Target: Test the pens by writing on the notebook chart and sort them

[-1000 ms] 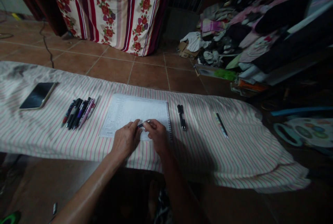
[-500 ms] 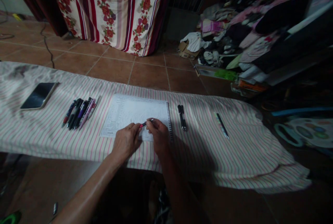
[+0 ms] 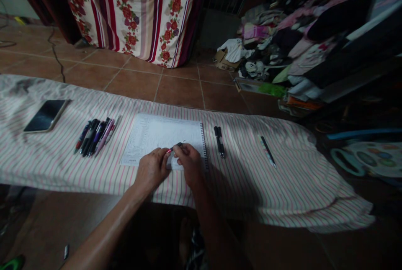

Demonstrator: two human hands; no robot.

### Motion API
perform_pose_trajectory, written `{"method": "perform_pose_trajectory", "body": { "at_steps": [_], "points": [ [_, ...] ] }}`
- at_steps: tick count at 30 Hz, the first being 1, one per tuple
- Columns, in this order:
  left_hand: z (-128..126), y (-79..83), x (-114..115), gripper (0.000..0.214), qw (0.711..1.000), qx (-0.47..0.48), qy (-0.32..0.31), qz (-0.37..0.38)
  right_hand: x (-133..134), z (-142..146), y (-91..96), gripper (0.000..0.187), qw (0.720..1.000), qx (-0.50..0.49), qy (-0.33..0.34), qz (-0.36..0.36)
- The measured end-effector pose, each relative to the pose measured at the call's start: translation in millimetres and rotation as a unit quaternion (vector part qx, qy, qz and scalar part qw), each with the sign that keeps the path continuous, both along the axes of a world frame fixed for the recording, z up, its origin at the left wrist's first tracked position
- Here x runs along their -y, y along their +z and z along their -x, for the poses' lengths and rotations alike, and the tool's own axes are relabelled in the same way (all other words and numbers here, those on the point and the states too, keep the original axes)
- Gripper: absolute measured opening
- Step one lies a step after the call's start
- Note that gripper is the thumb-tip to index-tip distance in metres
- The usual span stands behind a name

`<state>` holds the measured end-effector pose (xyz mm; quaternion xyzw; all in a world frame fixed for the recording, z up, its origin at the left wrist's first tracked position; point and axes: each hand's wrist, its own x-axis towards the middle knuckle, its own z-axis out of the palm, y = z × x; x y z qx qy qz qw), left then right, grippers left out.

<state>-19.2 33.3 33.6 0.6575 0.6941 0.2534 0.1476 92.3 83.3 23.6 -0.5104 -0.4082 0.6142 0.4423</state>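
Both hands meet over the lower part of a spiral notebook (image 3: 166,129) with writing on its page. Between them is a slim pen (image 3: 170,150), dark with a pinkish-red part. My left hand (image 3: 153,165) pinches its reddish end. The fingers of my right hand (image 3: 189,159) are closed around the dark part, and a thin tip shows beyond them. To the right of the notebook lie black pens (image 3: 219,142) side by side, and farther right a single slim pen (image 3: 268,152). Several pens (image 3: 94,137) are bunched together left of the notebook.
A striped cloth (image 3: 238,178) covers the long surface under everything. At its left end lies a phone (image 3: 46,116). Beyond are a tiled floor (image 3: 132,79), a flowered curtain (image 3: 128,14) and a heap of clothes (image 3: 282,31). A small dark object (image 3: 66,251) lies on the floor at lower left.
My right hand's fingers have shifted slightly on the pen, and more of the dark part and tip now shows. My left hand stays nearly in place.
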Motion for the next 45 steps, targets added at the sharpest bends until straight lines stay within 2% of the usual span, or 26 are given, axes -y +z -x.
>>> {"method": "perform_pose_trajectory", "body": {
  "at_steps": [4, 8, 13, 16, 20, 22, 25, 27, 30, 35, 39, 42, 45],
  "points": [
    [2.3, 0.5, -0.6, 0.032, 1.0, -0.011, 0.003, 0.016, 1.6, -1.3, 0.5, 0.017, 0.999, -0.022, 0.029, -0.026],
    [4.1, -0.8, -0.7, 0.031, 1.0, -0.01, 0.01, 0.011, 3.4, 1.2, -0.2, 0.032, 0.996, -0.077, 0.047, 0.018],
    [2.8, 0.3, 0.2, 0.031, 1.0, -0.017, -0.003, 0.021, 1.9, 2.1, -4.8, 0.023, 1.0, 0.0, 0.008, -0.001],
    [3.1, 1.3, 0.4, 0.031, 0.999, -0.018, -0.007, 0.034, 1.3, 0.1, -3.3, 0.017, 1.0, -0.017, 0.015, -0.018],
    [5.0, 1.0, 0.0, 0.031, 0.999, -0.005, 0.01, 0.037, 2.3, -1.5, 1.5, 0.036, 0.994, -0.093, 0.059, 0.019],
    [5.4, 0.7, -0.2, 0.031, 0.999, 0.003, 0.014, 0.033, 2.4, -1.3, 1.7, 0.04, 0.994, -0.089, 0.051, 0.029],
    [4.9, 0.9, -0.4, 0.031, 0.999, 0.009, 0.01, 0.034, 0.9, -1.1, -0.9, 0.026, 0.999, -0.028, 0.015, 0.012],
    [4.6, 1.4, -0.5, 0.031, 0.999, 0.007, 0.006, 0.04, -0.4, -1.2, -2.1, 0.024, 1.0, 0.001, 0.003, 0.004],
    [4.9, 2.4, -0.5, 0.03, 0.999, 0.003, 0.01, 0.048, -0.9, -1.5, -0.1, 0.018, 1.0, -0.004, 0.001, -0.003],
    [5.4, 2.8, -0.3, 0.03, 0.999, 0.002, 0.021, 0.05, 1.7, 0.3, 3.7, 0.038, 0.999, -0.049, 0.022, 0.008],
    [5.0, 1.8, -0.2, 0.031, 0.999, -0.009, 0.01, 0.045, 1.1, 0.9, 0.2, 0.023, 1.0, 0.005, 0.009, 0.003],
    [5.7, 1.5, -0.3, 0.031, 0.999, -0.01, 0.008, 0.049, 0.5, -0.8, 0.0, 0.017, 1.0, -0.003, 0.014, -0.007],
    [6.7, 1.5, -0.3, 0.031, 0.998, -0.003, 0.019, 0.055, 1.7, -2.0, 2.7, 0.032, 0.997, -0.061, 0.047, 0.01]
  ]
}}
